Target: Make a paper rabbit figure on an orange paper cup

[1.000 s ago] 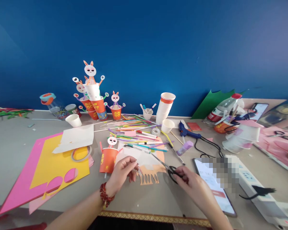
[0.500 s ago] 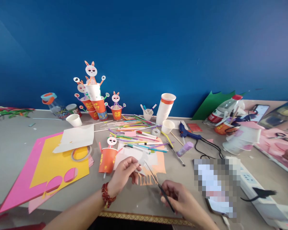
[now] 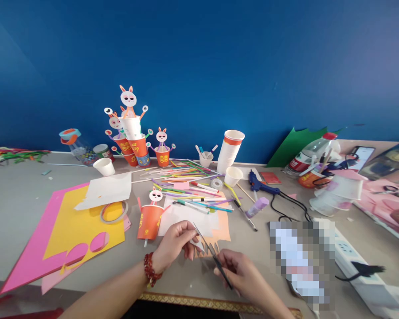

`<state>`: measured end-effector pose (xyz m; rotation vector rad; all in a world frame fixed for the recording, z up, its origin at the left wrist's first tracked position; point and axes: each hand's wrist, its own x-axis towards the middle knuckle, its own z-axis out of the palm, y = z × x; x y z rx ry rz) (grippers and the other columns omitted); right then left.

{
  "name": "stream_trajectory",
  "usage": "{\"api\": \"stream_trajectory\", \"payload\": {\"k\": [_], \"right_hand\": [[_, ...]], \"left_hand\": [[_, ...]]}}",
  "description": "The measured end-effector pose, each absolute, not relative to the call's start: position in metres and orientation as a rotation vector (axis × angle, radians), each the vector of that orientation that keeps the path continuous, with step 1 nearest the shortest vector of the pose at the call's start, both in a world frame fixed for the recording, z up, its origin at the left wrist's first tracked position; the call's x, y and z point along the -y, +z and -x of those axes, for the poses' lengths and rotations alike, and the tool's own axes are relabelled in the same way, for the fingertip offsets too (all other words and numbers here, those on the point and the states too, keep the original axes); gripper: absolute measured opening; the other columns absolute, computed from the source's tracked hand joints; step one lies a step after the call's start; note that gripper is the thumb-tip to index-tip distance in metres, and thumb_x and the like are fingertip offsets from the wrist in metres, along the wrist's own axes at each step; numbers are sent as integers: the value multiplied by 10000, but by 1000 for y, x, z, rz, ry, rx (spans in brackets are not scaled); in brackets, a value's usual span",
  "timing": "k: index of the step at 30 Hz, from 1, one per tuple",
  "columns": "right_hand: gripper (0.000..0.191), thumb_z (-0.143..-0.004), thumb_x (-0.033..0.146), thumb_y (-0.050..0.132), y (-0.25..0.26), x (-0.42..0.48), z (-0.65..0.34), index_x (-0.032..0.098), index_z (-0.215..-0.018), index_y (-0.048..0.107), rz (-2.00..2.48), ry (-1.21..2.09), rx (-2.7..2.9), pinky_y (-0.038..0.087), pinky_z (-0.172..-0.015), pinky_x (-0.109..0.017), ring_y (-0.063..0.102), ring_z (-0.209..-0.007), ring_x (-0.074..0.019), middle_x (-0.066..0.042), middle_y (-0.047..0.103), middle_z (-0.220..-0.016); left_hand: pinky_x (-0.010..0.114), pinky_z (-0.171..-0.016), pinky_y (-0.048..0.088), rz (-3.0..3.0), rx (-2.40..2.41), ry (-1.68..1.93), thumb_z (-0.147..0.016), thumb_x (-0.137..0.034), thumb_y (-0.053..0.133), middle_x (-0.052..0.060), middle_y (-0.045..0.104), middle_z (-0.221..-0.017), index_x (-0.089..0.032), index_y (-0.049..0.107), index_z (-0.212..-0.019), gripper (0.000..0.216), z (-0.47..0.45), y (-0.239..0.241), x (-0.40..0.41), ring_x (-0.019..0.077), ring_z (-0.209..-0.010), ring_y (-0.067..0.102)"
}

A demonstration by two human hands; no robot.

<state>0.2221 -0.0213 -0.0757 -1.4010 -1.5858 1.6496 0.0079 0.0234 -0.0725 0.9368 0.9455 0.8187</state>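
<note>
Grey table (image 3: 182, 283) | my right hand (image 3: 239, 269) closed round scissors (image 3: 217, 258) | left hand (image 3: 173, 240) pinching white paper scrap (image 3: 197, 243) | best I turn the scrap, not the scissors

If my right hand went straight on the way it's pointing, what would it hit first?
Likely your left hand, which the scissors in your right hand point toward. The fringed peach paper seems to lie lower, though depth is unclear.
</note>
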Motion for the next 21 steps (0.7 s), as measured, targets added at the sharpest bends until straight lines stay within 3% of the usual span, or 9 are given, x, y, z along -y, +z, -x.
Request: {"api": "stream_trajectory", "payload": {"k": [5,13,18,21], "right_hand": [[337,-810,342,627,-80,19,-230,217,-634,369,1474,1415,1781,250,-476,-200,334,-523,-92,71,368,-562],[260,-795,327,583,-76,20,-247,218,-638,406,1687,1123,1905,261,-496,-215,382,-528,-117,54,423,-561],[223,-849,393,484,-74,14,-258,227,-699,484,1690,895,1838,354,-509,-214,492,-532,-147,33,515,-557],[248,-839,434,473,-86,11,-258,229,-715,535,1715,727,1827,382,-490,-219,526,-501,-158,25,548,-535]], "left_hand": [[157,-320,251,-979,-1001,724,-800,-505,604,65,716,-635,-162,521,-754,356,-9,-74,-23,67,-317,501],[151,-320,229,-1064,-1003,799,-830,-469,615,23,687,-703,-158,552,-796,319,-1,-73,-24,22,-321,418],[181,-397,376,-1220,-1052,1059,-874,-406,595,45,667,-857,-174,668,-912,246,34,-48,-24,52,-453,503],[219,-443,442,-1529,-1228,1219,-890,-402,565,63,632,-1049,-203,705,-930,247,80,-20,-35,53,-481,515]]}}
